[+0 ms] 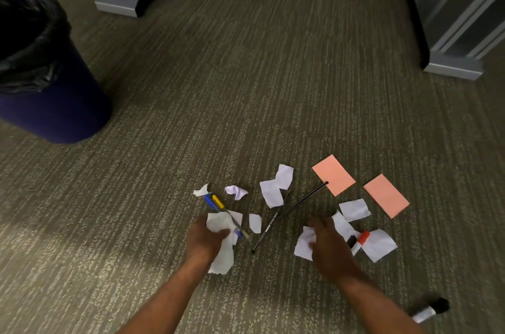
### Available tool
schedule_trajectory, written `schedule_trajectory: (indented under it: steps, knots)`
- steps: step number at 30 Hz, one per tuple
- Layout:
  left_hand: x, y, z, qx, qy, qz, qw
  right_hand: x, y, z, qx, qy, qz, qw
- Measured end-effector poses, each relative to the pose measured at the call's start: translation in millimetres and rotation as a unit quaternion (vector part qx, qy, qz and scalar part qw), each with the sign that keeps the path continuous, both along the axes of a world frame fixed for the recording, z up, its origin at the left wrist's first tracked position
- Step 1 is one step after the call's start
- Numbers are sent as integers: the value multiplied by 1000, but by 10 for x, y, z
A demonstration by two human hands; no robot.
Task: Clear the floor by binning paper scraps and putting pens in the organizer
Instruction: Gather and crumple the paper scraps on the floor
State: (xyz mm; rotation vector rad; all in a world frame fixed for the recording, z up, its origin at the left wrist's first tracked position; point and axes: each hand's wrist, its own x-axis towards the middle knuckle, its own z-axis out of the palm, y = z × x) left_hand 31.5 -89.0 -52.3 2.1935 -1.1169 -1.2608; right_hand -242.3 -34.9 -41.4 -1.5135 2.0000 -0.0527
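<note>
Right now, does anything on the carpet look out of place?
Yes: one black-capped white marker lies alone at lower right, apart from the torn white paper scraps and thin black pens, easy to miss.

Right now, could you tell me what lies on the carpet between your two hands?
In the head view, between the left hand and right hand lie a small white scrap and two crossed thin black pens.

Round dark-blue plastic bin (54,104) with black liner cut off by the left edge, blue-capped pen (210,202) and yellow-capped pen (218,202) partly hidden under the white paper scrap (218,221), grey desk legs (459,33) well right of the bin cropped at the top.
</note>
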Motion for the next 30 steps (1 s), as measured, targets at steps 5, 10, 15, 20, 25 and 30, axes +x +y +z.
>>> schedule_trajectory:
  steps: [5, 10, 15, 20, 25, 30]
  knots:
    - [-14, 31, 15, 2, -30, -14, 999, -4, -12, 2, -34, 24, 27, 999]
    - [-128, 82, 86, -35, -54, -30, 997, 20, 8, 3, -8, 9, -9, 1000]
    - [-68, 129, 149, -10, -1, 28, 1000, 37, 28, 18, 20, -68, -133, 989]
    - [196, 137, 337, -47, -90, -13, 995, -8, -52, 88, 23, -145, -222, 964]
    - [319, -111, 423, -83, -13, 50, 995, -133, -42, 162, -79, -175, -396, 898]
    - [303, -331, 283, -92, -40, 29, 995, -247, 22, 64, -74, -158, -394, 903]
